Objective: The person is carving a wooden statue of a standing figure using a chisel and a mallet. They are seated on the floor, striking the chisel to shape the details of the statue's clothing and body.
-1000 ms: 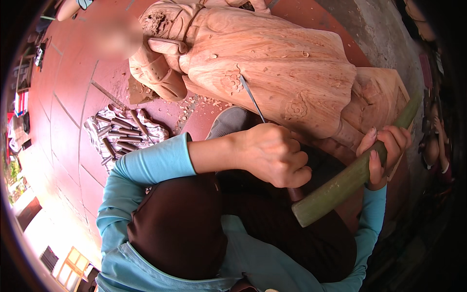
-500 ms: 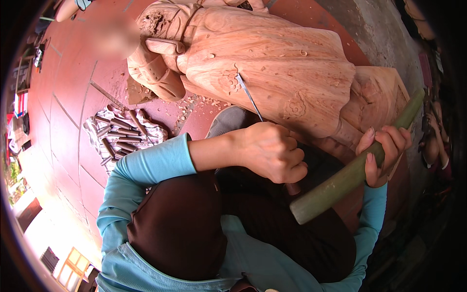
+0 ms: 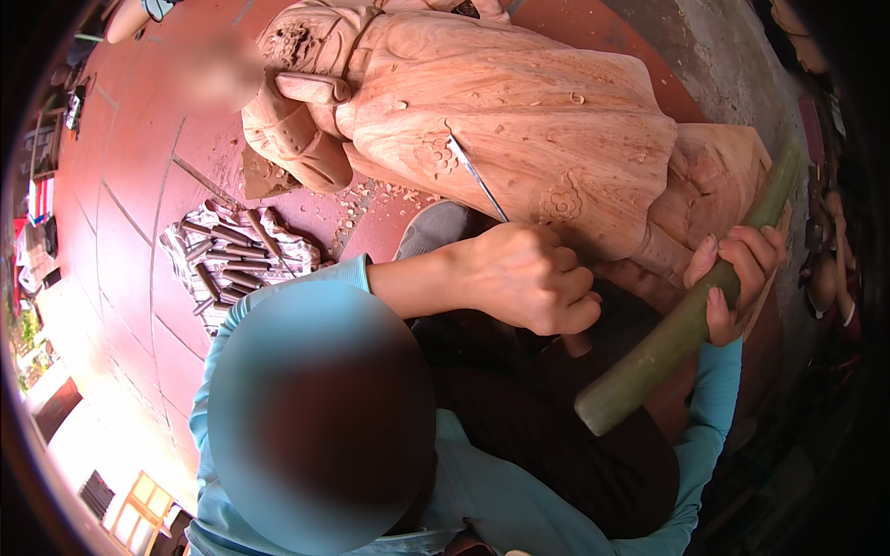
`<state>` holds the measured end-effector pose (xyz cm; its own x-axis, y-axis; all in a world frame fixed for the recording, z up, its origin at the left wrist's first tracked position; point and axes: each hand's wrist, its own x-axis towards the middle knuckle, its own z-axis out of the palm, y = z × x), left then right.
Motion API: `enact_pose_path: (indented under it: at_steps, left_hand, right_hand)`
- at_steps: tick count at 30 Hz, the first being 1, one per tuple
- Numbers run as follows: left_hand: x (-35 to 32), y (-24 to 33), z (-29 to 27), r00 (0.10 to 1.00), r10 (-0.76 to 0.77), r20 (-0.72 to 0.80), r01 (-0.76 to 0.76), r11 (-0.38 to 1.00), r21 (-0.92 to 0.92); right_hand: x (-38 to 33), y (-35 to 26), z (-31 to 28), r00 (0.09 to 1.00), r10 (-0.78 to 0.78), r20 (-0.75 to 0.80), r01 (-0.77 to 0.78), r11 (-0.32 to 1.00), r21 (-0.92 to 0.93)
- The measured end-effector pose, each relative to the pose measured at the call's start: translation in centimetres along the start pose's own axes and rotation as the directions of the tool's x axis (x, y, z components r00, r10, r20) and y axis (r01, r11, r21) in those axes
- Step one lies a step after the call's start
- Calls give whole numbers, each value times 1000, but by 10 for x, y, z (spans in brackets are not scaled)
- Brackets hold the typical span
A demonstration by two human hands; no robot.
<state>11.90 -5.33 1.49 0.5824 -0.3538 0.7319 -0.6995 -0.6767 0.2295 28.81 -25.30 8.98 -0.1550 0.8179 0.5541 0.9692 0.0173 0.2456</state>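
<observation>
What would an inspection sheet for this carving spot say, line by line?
Surface: red tiled floor, wood chips beside the figure.
Job's things: carved wooden figure lying down; thin metal chisel tip on it; green mallet raised.
Clutter: spare chisels on a cloth.
Grippers: left hand closed on the chisel; right hand fingers wrapped on the mallet.
Cables: nothing seen.
Surroundings: grey concrete at upper right; the rest is too blurred to tell.
</observation>
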Motion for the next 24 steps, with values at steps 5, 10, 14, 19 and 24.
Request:
enact_pose_path:
  at_steps: [5, 10, 14, 19, 24]
  left_hand:
    - [11, -1, 3, 996, -79, -45, 83, 992, 94]
    - [20, -6, 10, 984, -172, -37, 176, 962, 210]
    - [26, -8, 15, 971, -224, -86, 236, 957, 171]
    - [32, -15, 15, 957, -281, -74, 290, 937, 195]
    - [40, -19, -7, 957, -278, -79, 285, 954, 95]
  right_hand:
    - [1, 8, 9, 1000, 21, 11, -20, 1000, -11]
    - [-1, 25, 27, 996, 22, -84, -23, 1000, -12]
    - [1, 33, 38, 982, 54, -183, -36, 994, 102]
    - [3, 39, 45, 985, 72, -155, -62, 996, 68]
    - [19, 34, 18, 977, 211, -20, -212, 972, -106]
